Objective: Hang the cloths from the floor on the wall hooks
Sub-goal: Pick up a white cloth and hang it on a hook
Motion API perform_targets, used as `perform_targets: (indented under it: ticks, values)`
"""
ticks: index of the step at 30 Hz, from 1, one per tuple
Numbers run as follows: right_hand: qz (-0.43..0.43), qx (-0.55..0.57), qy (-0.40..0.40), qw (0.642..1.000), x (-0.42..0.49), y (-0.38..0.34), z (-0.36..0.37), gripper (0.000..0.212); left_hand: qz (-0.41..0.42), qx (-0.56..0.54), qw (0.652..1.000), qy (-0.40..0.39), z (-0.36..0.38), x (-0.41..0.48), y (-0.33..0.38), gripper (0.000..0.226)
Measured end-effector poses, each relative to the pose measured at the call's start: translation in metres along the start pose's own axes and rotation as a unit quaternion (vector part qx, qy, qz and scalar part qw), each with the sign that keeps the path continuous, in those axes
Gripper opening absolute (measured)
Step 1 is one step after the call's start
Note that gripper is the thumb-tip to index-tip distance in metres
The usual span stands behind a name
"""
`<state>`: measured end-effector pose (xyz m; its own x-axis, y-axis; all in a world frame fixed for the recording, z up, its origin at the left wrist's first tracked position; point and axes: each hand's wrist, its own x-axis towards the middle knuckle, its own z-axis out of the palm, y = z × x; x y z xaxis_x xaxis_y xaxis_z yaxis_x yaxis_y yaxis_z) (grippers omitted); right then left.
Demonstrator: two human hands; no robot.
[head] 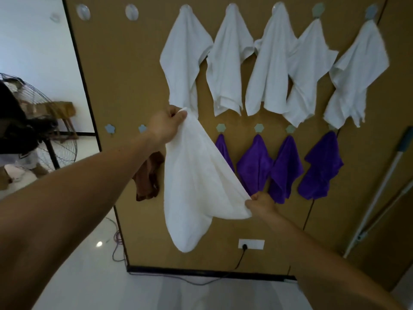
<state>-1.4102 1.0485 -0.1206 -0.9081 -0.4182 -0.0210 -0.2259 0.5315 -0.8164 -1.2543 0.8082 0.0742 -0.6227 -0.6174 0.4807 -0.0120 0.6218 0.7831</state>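
I hold a white cloth (pixel 194 182) stretched in front of the brown wall. My left hand (pixel 166 124) pinches its upper corner, and my right hand (pixel 261 203) grips its lower right edge. The rest of the cloth sags in a loop below. Several white cloths (pixel 185 59) hang from the upper row of hooks. Several purple cloths (pixel 254 164) hang from the lower row. A brown cloth (pixel 148 177) hangs at the lower left, partly behind my left arm. Two round hooks (pixel 131 11) at the upper left are bare, as is a flower-shaped hook (pixel 109 129) in the lower row.
A standing fan (pixel 51 139) is at the left by a white wall. A mop handle (pixel 380 189) leans on the wall at the right. A wall socket (pixel 251 244) with a black plug and cable sits low on the wall. Cables trail on the white floor.
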Motion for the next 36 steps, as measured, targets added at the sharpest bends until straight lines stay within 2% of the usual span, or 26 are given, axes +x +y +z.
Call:
perform_targets:
  ticks: [3,5,6,9,12,15,22,27,29,31,36]
  values:
    - [0.054,0.036,-0.021,0.998,0.008,0.002,-0.007,0.016,-0.01,-0.002,0.996,0.084,-0.013,0.007,-0.012,0.025]
    - [0.054,0.06,-0.033,0.996,0.01,-0.004,-0.013,0.009,-0.029,0.016,0.993,0.117,-0.021,0.01,-0.025,0.023]
    - [0.028,0.074,-0.038,0.996,0.01,-0.009,-0.017,0.006,-0.046,0.02,0.99,0.134,-0.026,0.011,-0.033,0.021]
    - [-0.104,0.118,-0.054,0.986,0.005,-0.026,-0.03,0.031,-0.097,0.047,0.982,0.157,-0.04,0.012,-0.058,0.028]
    - [-0.248,0.017,-0.058,0.967,-0.004,-0.042,-0.04,0.039,-0.119,0.048,0.978,0.163,-0.05,0.01,-0.076,0.033]
    - [-0.322,-0.089,-0.083,0.939,-0.007,-0.048,-0.04,0.034,-0.124,0.054,0.974,0.182,-0.058,0.008,-0.083,0.034]
    - [-0.28,-0.104,-0.11,0.948,-0.006,-0.05,-0.027,0.022,-0.13,0.086,0.973,0.169,-0.064,0.002,-0.093,0.035]
    - [-0.324,-0.125,-0.063,0.936,-0.009,-0.056,-0.034,0.032,-0.133,0.092,0.969,0.186,-0.073,0.001,-0.105,0.028]
    - [-0.31,-0.079,-0.014,0.947,-0.014,-0.064,-0.034,0.035,-0.137,0.09,0.97,0.18,-0.078,0.0,-0.112,0.028]
    - [-0.284,0.033,0.031,0.958,-0.018,-0.076,-0.032,0.034,-0.14,0.081,0.972,0.172,-0.08,-0.001,-0.119,0.029]
    - [-0.22,0.235,0.073,0.944,-0.018,-0.109,-0.029,0.03,-0.166,0.049,0.967,0.184,-0.078,-0.005,-0.134,0.023]
